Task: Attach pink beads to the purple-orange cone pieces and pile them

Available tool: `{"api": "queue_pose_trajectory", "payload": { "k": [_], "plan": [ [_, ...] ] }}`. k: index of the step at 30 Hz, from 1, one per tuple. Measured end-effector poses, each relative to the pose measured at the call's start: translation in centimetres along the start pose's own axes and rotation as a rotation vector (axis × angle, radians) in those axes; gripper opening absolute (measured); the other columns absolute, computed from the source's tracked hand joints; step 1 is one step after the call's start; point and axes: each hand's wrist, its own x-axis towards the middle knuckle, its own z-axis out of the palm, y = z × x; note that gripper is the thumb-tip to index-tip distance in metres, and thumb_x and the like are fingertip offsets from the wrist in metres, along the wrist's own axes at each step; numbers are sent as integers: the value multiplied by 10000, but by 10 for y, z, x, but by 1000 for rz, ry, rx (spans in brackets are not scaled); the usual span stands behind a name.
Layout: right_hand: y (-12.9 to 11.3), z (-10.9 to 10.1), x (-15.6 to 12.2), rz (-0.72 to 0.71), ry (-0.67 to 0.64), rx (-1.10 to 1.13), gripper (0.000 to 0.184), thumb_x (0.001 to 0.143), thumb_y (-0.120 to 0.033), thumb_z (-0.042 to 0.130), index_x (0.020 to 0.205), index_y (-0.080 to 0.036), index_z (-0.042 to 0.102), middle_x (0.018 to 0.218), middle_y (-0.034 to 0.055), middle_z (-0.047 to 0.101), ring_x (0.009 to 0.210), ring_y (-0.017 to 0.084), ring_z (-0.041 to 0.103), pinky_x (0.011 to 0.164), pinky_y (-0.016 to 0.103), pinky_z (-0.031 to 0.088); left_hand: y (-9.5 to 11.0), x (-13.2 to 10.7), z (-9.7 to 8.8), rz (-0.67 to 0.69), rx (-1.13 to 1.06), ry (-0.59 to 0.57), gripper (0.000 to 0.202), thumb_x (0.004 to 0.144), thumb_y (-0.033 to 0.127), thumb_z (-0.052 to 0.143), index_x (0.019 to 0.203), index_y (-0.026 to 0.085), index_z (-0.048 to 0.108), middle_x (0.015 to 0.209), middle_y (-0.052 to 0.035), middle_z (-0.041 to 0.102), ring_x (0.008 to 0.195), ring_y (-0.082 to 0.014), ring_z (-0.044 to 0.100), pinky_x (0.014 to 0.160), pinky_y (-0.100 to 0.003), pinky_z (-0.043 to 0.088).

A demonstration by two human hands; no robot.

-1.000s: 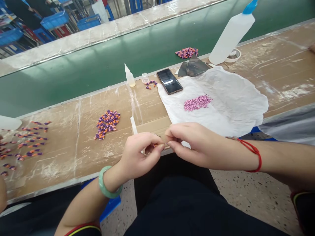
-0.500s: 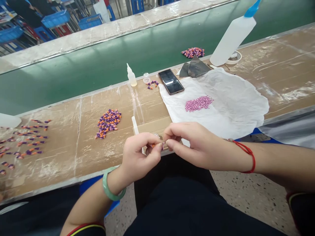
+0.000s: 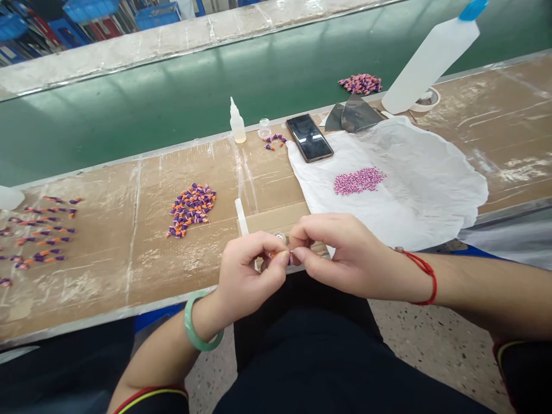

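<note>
My left hand (image 3: 248, 270) and my right hand (image 3: 340, 253) meet fingertip to fingertip over the near edge of the brown worktable (image 3: 129, 259). Both pinch a tiny orange and purple piece (image 3: 280, 255) between them; most of it is hidden by the fingers. A green bangle sits on my left wrist, a red string on my right. A heap of orange and purple pieces (image 3: 192, 209) lies on the table to the left. A small pile of pink beads (image 3: 359, 180) rests on white paper (image 3: 431, 184) just beyond my right hand.
A white stick (image 3: 241, 216) lies by my left hand. Further back stand a small glue bottle (image 3: 237, 122), a clear cap (image 3: 264, 127), a phone (image 3: 309, 137), a dark foil sheet (image 3: 353, 112) and a large white bottle (image 3: 431, 57). Scattered pieces (image 3: 38, 236) lie far left. A green belt (image 3: 172, 98) runs behind.
The view has shifted slightly, so table items sit a little to the right. My hands stay pinched together at the table edge, with the fingertips closing in tighter on the small piece.
</note>
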Motion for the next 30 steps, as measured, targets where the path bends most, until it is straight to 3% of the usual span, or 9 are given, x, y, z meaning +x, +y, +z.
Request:
{"api": "queue_pose_trajectory", "payload": {
  "k": [5,8,13,19,30],
  "plan": [
    [2,3,6,-61,-53,-64,154,843,-79,488,732,-185,491,641,-43,548,567,64,473,559,171,392,-5,-5,-5,-124,-183,-30,159,851,136,620,698,177,625,596,24,632,503,-84,556,501,-175,459],
    [5,-2,13,-74,-104,-87,159,833,-83,486,718,-191,471,613,-58,497,542,60,431,537,169,362,-13,-16,-13,-220,-280,28,119,881,160,634,766,184,652,622,25,651,506,-76,569,482,-155,444],
    [27,-12,29,36,-328,-255,182,839,-201,510,665,-196,457,561,-48,482,506,75,412,519,204,316,-35,-42,-23,-356,-273,162,88,898,191,674,815,190,705,668,4,696,555,-81,614,505,-143,468],
    [48,-1,43,132,-562,-631,226,807,-235,519,608,-201,418,532,-18,448,518,110,322,538,266,221,-49,-51,-20,-451,-283,169,55,811,189,740,762,172,720,611,-7,702,484,-93,605,452,-161,473],
    [43,8,52,13,-613,-808,220,814,-208,508,596,-189,496,497,-7,431,493,116,239,505,274,180,-52,-49,-15,-485,-283,170,108,781,231,775,738,159,707,583,-16,698,456,-105,606,444,-183,493]
  ]
}}
